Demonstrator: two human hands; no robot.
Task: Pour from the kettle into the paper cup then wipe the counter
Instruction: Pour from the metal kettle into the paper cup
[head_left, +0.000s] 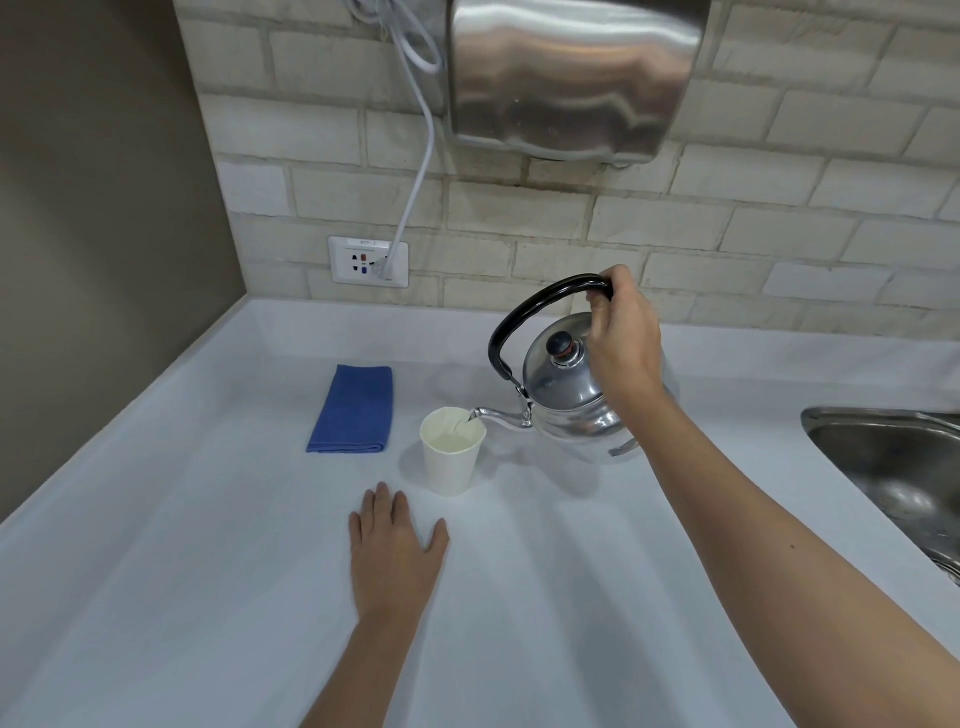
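Observation:
A shiny metal kettle (563, 400) with a black hoop handle is tilted to the left above the white counter (208, 571). My right hand (623, 338) grips the top of its handle. The thin spout reaches over the rim of a white paper cup (452, 462), and a thin stream of water runs into it. The cup stands upright at the middle of the counter. My left hand (395, 551) lies flat on the counter just in front of the cup, fingers apart, holding nothing. A folded blue cloth (353, 410) lies to the left of the cup.
A steel sink (898, 467) is set into the counter at the right. On the brick wall hang a metal dispenser (571, 78) and a white cable plugged into a socket (369, 260). A brown wall closes the left side.

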